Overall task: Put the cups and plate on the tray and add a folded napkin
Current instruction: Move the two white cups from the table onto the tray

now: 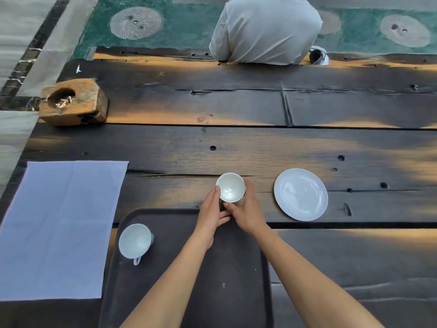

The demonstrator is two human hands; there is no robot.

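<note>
Both hands cradle a white cup (230,187) at the tray's far edge.
Left hand (211,215) and right hand (247,210) grasp its sides; another cup (135,241) sits on the tray (236,280).

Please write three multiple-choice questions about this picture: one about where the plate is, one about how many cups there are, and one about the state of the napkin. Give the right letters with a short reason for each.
1. Where is the white plate?
A. on the dark tray
B. on the wooden table, to the right of the tray
C. on the napkin

2. How many white cups are in view?
A. one
B. two
C. three

3. In what state is the napkin?
A. spread out flat on the table
B. folded small on the tray
C. held in a hand

Answers:
1. B: the plate rests on the wooden table, beyond the right far corner of the tray.
2. B: one cup stands on the tray, and the second cup is held by the left hand and the right hand at the tray's far edge.
3. A: the napkin lies open, left of the tray, and no hand touches it.
</note>
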